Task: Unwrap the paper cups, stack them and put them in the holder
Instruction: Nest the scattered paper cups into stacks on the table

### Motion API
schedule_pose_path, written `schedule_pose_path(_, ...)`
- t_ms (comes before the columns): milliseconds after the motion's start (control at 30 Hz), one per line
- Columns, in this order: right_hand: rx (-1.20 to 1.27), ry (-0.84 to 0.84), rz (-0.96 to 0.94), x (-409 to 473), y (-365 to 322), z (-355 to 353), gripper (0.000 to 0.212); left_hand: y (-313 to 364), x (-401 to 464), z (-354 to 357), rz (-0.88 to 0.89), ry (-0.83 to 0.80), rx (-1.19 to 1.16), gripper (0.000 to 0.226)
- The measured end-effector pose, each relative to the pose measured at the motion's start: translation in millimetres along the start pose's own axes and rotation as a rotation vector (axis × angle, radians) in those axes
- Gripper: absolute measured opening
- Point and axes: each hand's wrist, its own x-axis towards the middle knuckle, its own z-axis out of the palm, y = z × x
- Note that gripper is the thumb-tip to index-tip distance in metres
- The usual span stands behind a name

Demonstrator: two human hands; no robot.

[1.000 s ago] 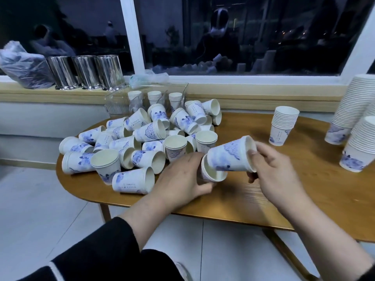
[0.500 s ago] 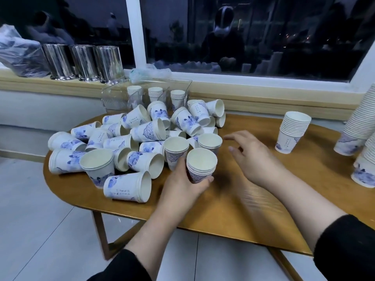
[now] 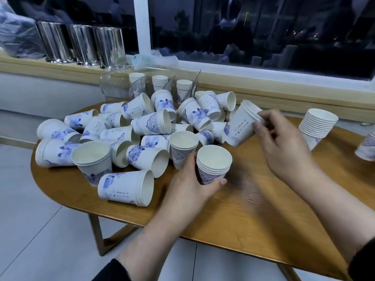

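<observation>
My left hand (image 3: pixel 189 184) grips a short upright stack of white paper cups with blue print (image 3: pixel 213 165) on the wooden table (image 3: pixel 253 216). My right hand (image 3: pixel 282 142) pinches the rim of another small stack of cups (image 3: pixel 241 124), tilted and lifted off the pile. A heap of several loose cups and short stacks (image 3: pixel 129 136) lies on its side across the table's left half. Behind the heap stands a clear plastic holder (image 3: pixel 115 86) with three short stacks in its compartments.
A taller stack of cups (image 3: pixel 316 126) stands at the right of the table, another stack (image 3: pixel 367 149) at the frame's right edge. Three steel cylinders (image 3: pixel 81 43) and a plastic bag (image 3: pixel 18 39) sit on the window sill. The table's front edge is close to me.
My right hand reached into the pile and lifted a small stack of cups by its rim. My left hand kept its grip on the upright stack.
</observation>
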Motion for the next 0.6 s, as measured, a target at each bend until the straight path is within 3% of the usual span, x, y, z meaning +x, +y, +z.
schedule_pose_path(133,0.018,-0.052,-0.118,-6,-32,-20,0.010,1,-1,5,-0.022,0.010,-0.022,0.067)
schedule_pose_path(333,-0.168,-0.506,-0.175,-24,-30,10,0.035,4,1,4,-0.002,0.008,0.009,0.065)
schedule_pose_path(433,-0.184,-0.490,-0.094,-38,-24,17,0.042,7,-2,2,0.036,-0.032,0.042,0.073)
schedule_pose_path(600,-0.157,-0.426,-0.078,-43,-18,20,0.017,7,-14,-17,0.011,0.066,0.118,0.064)
